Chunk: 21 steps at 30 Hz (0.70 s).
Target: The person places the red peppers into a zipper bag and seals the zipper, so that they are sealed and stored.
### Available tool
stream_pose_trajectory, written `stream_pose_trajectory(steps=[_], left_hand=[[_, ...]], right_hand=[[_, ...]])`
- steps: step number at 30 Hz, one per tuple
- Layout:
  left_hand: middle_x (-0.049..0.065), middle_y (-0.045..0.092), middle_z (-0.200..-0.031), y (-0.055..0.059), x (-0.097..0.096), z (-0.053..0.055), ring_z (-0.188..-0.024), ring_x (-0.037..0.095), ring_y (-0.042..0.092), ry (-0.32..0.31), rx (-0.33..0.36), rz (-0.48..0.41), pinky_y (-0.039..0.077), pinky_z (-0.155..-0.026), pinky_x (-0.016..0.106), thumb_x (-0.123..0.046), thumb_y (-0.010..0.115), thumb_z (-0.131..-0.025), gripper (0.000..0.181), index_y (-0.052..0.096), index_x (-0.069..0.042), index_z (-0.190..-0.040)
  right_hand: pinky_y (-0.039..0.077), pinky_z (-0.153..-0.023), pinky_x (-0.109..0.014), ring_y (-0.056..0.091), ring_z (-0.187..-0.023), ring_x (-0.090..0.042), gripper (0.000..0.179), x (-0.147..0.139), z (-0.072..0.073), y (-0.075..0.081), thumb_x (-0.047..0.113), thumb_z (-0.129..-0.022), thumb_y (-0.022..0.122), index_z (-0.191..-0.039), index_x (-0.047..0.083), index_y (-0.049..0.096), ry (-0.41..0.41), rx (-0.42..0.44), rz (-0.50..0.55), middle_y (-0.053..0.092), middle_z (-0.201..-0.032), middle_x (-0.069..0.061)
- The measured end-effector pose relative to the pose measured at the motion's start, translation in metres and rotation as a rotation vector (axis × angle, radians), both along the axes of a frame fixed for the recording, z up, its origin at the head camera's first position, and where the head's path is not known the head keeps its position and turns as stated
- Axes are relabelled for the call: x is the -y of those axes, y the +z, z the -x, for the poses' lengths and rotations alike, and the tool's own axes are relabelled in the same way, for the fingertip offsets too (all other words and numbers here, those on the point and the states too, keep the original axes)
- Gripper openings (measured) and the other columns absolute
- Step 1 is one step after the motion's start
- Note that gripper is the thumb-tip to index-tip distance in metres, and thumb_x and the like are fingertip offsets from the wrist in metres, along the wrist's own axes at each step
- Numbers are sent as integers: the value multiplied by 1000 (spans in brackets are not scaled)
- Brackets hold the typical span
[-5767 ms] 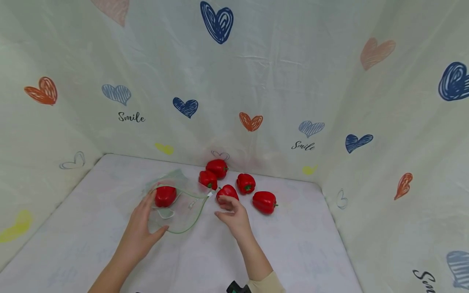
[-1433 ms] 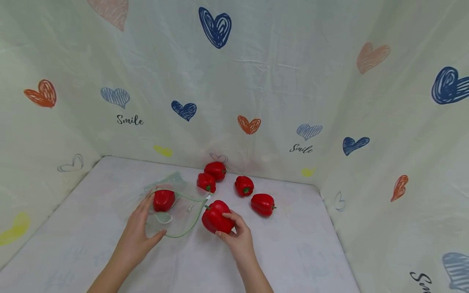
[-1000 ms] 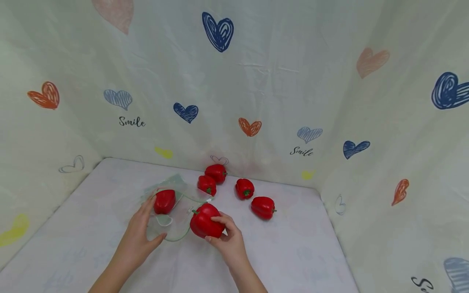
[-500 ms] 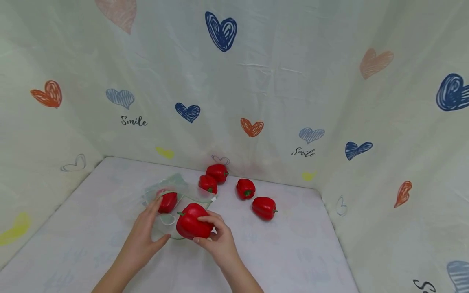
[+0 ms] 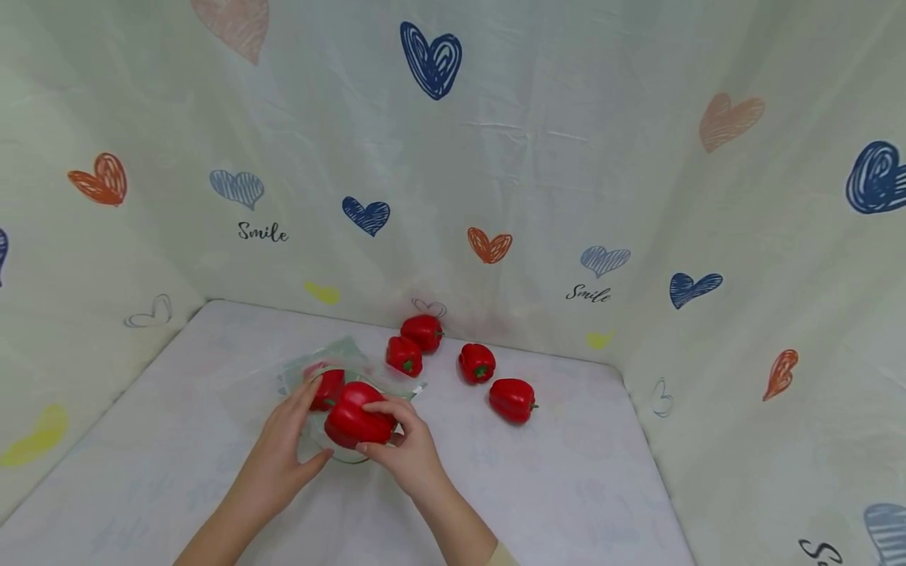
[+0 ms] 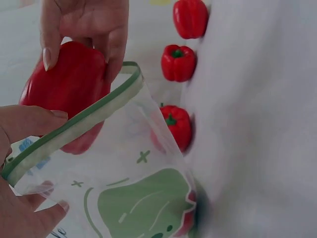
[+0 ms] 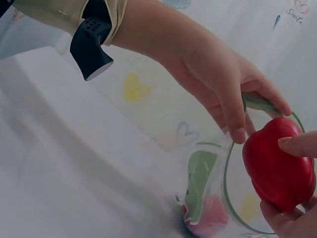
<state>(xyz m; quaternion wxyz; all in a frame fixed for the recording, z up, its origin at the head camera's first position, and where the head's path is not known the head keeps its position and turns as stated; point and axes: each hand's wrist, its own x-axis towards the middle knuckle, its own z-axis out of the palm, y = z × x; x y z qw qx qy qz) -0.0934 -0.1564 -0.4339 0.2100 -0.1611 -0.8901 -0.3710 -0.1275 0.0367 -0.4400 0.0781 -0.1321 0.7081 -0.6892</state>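
Note:
My right hand (image 5: 410, 456) grips a red bell pepper (image 5: 357, 424), thumb below and fingers on its side. This pepper is at the mouth of a clear zip-top bag (image 5: 346, 350) with a green rim. In the left wrist view its lower end shows through the bag's clear wall (image 6: 143, 198), which bears a green print. My left hand (image 5: 279, 456) spreads its fingers and thumb at the bag's rim, holding the mouth wide. Another red bell pepper (image 5: 327, 391) lies inside the bag, beside my left fingertips. The right wrist view also shows the held pepper (image 7: 280, 168).
Several red bell peppers lie behind and to the right: one by the back wall (image 5: 422, 333), a stem-forward pepper (image 5: 404, 357), a third pepper (image 5: 476, 363) and the rightmost pepper (image 5: 513, 401). A heart-printed curtain (image 5: 538, 189) encloses the white table (image 5: 566, 472).
My right hand has picked up a bell pepper from the group and carried it left to the bag's mouth. My left hand has stayed at the bag's rim.

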Motion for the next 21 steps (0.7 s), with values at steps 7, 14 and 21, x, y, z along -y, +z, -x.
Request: stream_pose_trajectory(steps=[7,14,21], left_hand=[[20,33,-151,5,-2,0,-126,41,40,3,-3,22,45,-89,66,8,89,-58,112,29,-5,-152],[19,33,-151,8,-3,0,-128,42,38,8,23,21,44,-89,67,7,88,-60,112,27,-8,-153],[18,33,-152,9,-4,0,-130,42,36,4,37,4,40,-93,68,8,86,-63,108,28,-8,-153]], right_hand=[[53,-84,-28,49,-115,-20,43,6,8,-3,1,-79,75,-118,17,68,-6,-56,-34,55,-126,2],[55,-81,-28,51,-113,-20,43,9,13,-5,0,-79,75,-119,16,67,-7,-18,-56,56,-124,2],[55,-84,-35,49,-115,-23,42,14,15,-6,3,-80,77,-118,19,67,-39,52,-89,55,-125,1]])
